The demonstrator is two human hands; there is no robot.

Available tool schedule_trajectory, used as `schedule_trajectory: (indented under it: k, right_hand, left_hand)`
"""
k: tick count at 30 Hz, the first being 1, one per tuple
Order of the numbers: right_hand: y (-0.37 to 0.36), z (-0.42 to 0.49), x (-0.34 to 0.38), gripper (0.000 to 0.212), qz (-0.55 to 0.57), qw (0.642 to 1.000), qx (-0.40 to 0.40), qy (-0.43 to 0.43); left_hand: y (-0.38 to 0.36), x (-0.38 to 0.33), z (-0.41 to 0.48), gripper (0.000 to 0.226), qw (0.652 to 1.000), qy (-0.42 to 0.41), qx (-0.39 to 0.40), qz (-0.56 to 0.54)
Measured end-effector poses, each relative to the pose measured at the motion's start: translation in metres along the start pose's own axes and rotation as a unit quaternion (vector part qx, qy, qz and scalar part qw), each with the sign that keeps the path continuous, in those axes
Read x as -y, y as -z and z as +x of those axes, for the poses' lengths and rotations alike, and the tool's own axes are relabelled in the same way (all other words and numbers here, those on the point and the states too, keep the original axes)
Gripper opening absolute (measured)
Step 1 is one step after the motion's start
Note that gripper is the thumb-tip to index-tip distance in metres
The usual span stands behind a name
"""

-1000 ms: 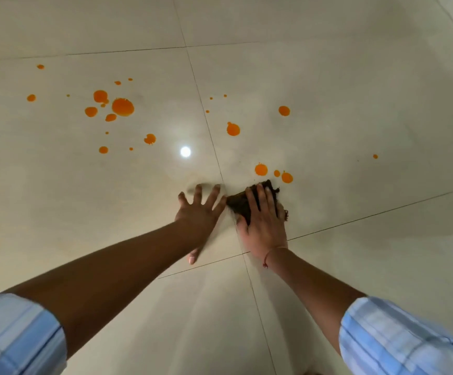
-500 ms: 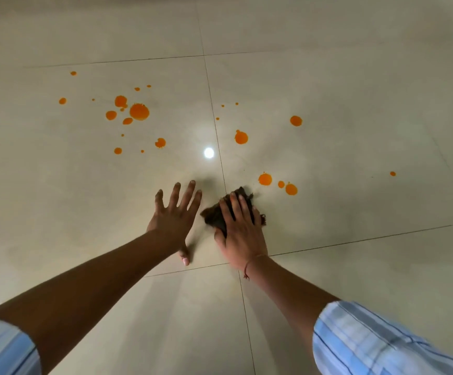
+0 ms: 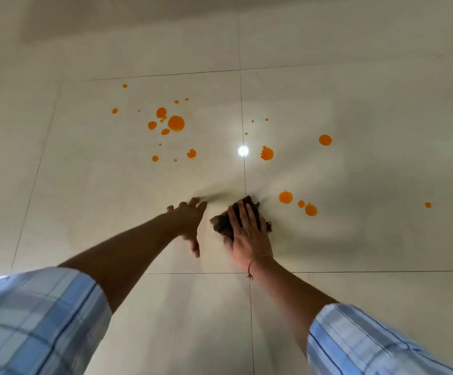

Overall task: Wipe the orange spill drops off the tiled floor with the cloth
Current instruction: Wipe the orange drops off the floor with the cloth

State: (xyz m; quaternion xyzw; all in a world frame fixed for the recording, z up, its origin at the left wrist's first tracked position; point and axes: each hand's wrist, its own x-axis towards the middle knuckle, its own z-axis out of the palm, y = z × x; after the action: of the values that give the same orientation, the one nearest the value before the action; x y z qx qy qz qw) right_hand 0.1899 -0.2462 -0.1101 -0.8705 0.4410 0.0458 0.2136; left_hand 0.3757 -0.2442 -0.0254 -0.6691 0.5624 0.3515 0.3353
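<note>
A: Since a moment ago the left hand (image 3: pixel 187 226) has curled its fingers while planted on the tiled floor (image 3: pixel 382 104), and the view has tipped forward; the right hand (image 3: pixel 248 236) has hardly shifted.

B: And the cloth (image 3: pixel 221 226)?

A: Dark, bunched, pinned flat to the floor under the right hand's spread fingers, pressed rather than gripped. The left hand holds nothing, half open.

B: The orange drops (image 3: pixel 285 197)?

A: None gone. The nearest three lie just right of the cloth; the larger cluster (image 3: pixel 176 123) sits well beyond. Wiping looks barely begun.
</note>
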Motion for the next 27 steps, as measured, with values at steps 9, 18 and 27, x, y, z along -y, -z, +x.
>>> schedule_trajectory:
  k: [9,18,27]
  right_hand:
    - [0.019,0.113,0.025,0.067,-0.016,0.999,-0.026,0.026]
    - [0.008,0.151,0.051,0.070,-0.057,0.997,-0.058,0.003]
    - [0.017,0.110,0.041,0.073,-0.077,0.996,0.020,-0.030]
  left_hand:
    - [0.010,0.070,0.029,0.129,0.982,-0.042,-0.128,0.132]
    - [0.008,0.164,0.067,0.148,0.973,0.051,-0.201,-0.097]
    - [0.008,0.182,0.076,0.156,0.973,0.063,-0.155,-0.161]
